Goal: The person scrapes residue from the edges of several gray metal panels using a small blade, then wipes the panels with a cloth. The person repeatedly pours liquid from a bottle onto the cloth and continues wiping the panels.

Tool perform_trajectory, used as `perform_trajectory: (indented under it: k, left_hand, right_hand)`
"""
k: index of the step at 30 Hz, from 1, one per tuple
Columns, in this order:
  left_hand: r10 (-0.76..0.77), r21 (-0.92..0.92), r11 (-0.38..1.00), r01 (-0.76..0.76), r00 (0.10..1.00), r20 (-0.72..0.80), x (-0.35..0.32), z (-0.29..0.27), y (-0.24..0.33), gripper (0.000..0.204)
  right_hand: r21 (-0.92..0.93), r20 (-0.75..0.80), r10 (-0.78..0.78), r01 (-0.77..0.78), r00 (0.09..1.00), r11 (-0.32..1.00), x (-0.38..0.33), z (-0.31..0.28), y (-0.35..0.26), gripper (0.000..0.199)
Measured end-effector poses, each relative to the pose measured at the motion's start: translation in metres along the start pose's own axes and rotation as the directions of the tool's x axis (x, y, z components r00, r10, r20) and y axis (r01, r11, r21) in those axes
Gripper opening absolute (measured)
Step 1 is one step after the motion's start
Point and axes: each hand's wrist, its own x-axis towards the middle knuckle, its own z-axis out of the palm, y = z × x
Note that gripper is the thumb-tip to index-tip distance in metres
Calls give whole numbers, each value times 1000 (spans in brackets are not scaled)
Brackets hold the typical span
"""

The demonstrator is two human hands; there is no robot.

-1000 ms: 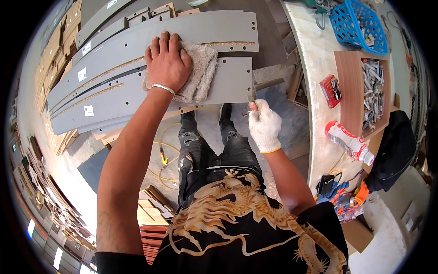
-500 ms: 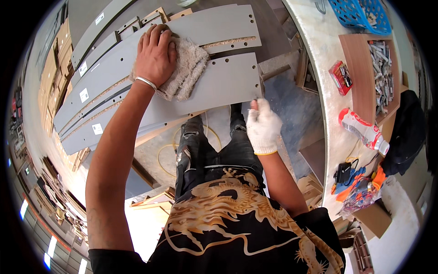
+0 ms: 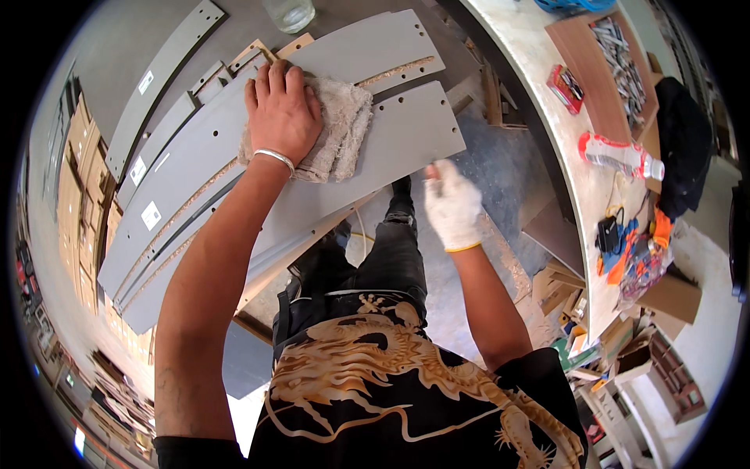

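Your bare left hand (image 3: 287, 116) lay flat on beige fleecy cloth (image 3: 344, 129), fingers extended, thumb apart, nothing clamped. Cloth spanned long grey far panel (image 3: 351, 53) and long grey near panel (image 3: 406, 125), both with dark round holes. Your white-knit-gloved, yellow-cuffed right hand (image 3: 451, 207) stood curled just beside front edge of near panel; grip and contact could not be told. Pale workbench (image 3: 519, 39) at right bore red-and-white plastic bottle (image 3: 619, 155).
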Motion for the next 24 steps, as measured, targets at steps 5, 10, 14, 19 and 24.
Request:
perform_trajectory:
  k: [5,10,14,19,24]
  left_hand:
    - [2,-16,1000,-2,1000,-2,1,0,0,35]
    - [28,-66,997,-29,1000,-9,0,-1,-1,33]
    - [20,-32,999,-20,1000,7,-2,-2,-1,33]
    - [34,-19,999,-34,999,-1,0,-2,-2,32]
    - [39,-10,999,-39,999,-10,-1,-1,-2,32]
  right_hand:
    - [34,-120,-46,51,992,998,-5,2,0,17]
    - [-23,-218,66,-73,974,997,31,-15,34,18]
    - [-136,-103,88,-102,991,985,39,-24,39,19]
    - [-158,-119,71,-89,990,983,36,-23,30,19]
    - [-219,-128,-20,-9,992,976,16,-6,10,17]
